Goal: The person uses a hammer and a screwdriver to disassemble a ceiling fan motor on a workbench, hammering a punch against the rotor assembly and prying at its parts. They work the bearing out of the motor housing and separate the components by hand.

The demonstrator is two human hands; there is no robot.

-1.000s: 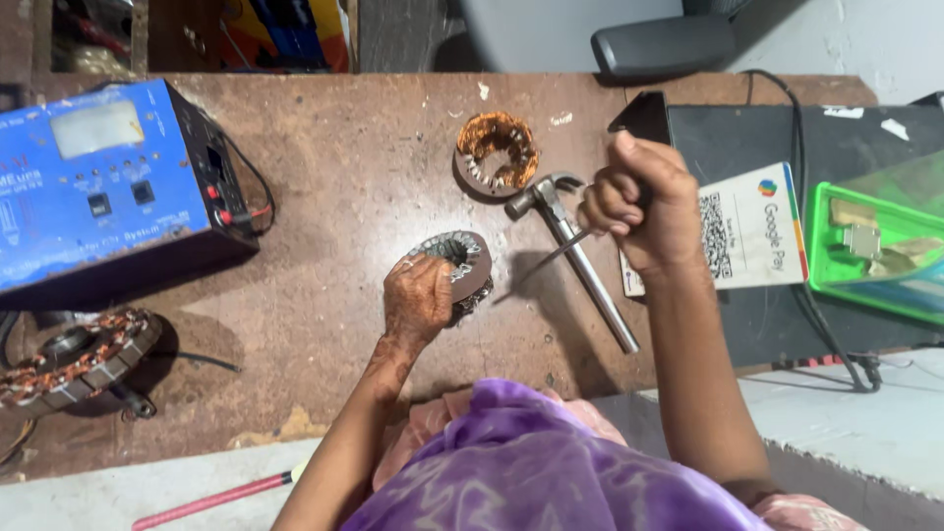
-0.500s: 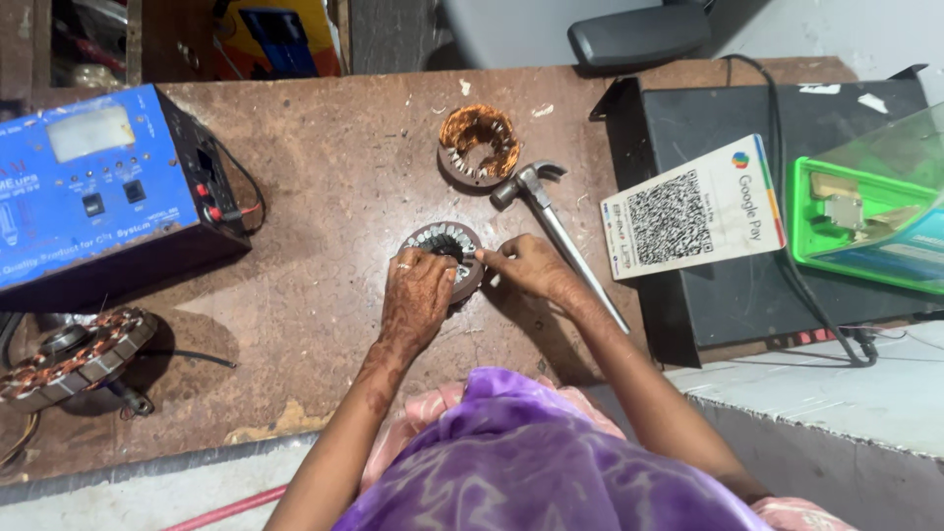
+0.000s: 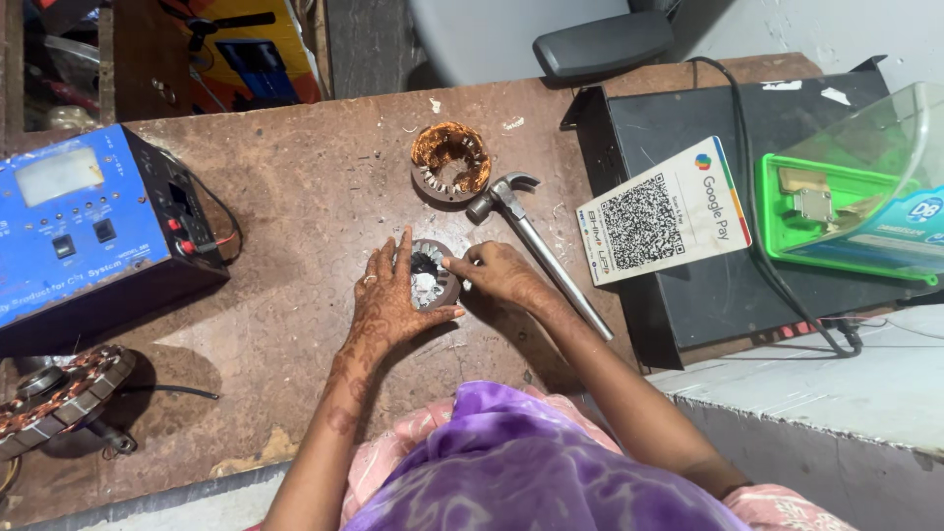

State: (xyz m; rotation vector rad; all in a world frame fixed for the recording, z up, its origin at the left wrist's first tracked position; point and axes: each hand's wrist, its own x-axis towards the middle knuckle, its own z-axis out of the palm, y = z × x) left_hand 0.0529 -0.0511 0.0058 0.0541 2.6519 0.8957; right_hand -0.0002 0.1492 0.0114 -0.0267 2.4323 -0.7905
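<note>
Motor core (image 3: 433,275), small and round, grey metal ring with dark and whitish bits in its middle; it lies flat on the worktop (image 3: 295,206), straight ahead of me and between my two hands. Being round, it has no long axis to speak of.

Left hand (image 3: 388,300): spread wide and flat, palm down, fingers fanned along the core's left edge, thumb under its near rim. It steadies the core but grips nothing.

Right hand (image 3: 497,273): fingers drawn narrow, tips pressed at the core's right rim; whether they pinch some small piece I cannot tell. Both hands touch the core, so neither is the nearer one.

Hammer (image 3: 536,241): just beyond the right hand, untouched. Head up and to the left, handle running down to the right, passing behind my right wrist.

Second core (image 3: 450,162): copper-wound ring, farther off, just beside the hammer's head.

Blue box (image 3: 88,231) with switches: far left. Winding (image 3: 59,393) of copper on a wheel: near left corner. Black case (image 3: 688,285): right, carrying a card (image 3: 664,211) with a square code and a green tray (image 3: 846,211).
</note>
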